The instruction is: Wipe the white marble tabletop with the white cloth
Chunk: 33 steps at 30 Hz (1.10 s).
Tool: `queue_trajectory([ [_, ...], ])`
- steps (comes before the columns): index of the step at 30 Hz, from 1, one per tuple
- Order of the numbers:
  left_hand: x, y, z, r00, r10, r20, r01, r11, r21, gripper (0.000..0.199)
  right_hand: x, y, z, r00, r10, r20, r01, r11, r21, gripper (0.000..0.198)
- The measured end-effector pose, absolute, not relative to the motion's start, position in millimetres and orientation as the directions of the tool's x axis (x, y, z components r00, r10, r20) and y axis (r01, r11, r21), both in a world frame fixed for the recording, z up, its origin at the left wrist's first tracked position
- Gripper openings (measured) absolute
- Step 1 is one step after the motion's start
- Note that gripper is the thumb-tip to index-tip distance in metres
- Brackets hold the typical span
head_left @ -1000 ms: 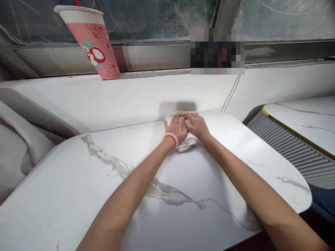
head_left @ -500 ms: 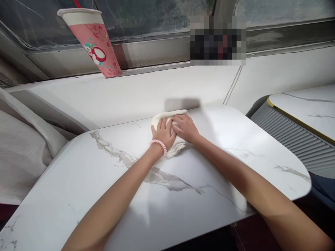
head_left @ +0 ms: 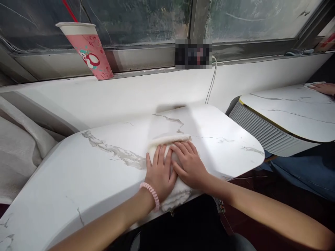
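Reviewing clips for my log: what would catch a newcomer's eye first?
Probably the pink cup with its red straw, upper left on the window ledge. Next, the left hand and right hand, spread side by side on a white cloth at the near edge of the marbled table.

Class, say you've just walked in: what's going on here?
A person has both hands spread on a white cloth at the near edge of a table. The left hand, with a pink band at its wrist, is beside the right hand. A pink cup is by the window. At far right, another person's hand is over a second table.
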<state>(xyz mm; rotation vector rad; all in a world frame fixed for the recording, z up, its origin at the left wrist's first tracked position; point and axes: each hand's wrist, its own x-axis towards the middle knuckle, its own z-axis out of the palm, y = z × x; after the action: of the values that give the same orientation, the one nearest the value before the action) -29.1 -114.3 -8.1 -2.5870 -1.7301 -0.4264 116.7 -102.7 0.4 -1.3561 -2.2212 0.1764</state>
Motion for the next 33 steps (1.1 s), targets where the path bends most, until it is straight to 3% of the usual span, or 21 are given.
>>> queue_trajectory([
  [5, -46, -135, -7, 0.405, 0.892, 0.203, 0.887, -0.436, 0.148, 0.059, 103, -129, 2, -0.359, 0.865, 0.352, 0.823, 0.471, -0.317, 0.046],
  [13, -83, -134, 2, 0.34, 0.937, 0.081, 0.919, -0.349, 0.185, 0.062, 68, -111, 3, -0.468, 0.813, 0.347, 0.767, 0.568, -0.297, 0.043],
  [22, -133, -28, 4, 0.274, 0.959, 0.074, 0.911, -0.284, 0.301, 0.057, 13, -8, -7, -0.394, 0.833, 0.389, 0.801, 0.519, -0.299, 0.034],
  [27, -163, 37, 1, 0.243, 0.962, 0.124, 0.918, -0.269, 0.29, 0.054, -23, 56, -8, -0.36, 0.849, 0.388, 0.807, 0.491, -0.327, 0.034],
  [33, -192, 70, -1, 0.201, 0.967, 0.155, 0.938, -0.236, 0.253, 0.054, -55, 95, -8, -0.408, 0.824, 0.394, 0.816, 0.523, -0.249, 0.032],
])
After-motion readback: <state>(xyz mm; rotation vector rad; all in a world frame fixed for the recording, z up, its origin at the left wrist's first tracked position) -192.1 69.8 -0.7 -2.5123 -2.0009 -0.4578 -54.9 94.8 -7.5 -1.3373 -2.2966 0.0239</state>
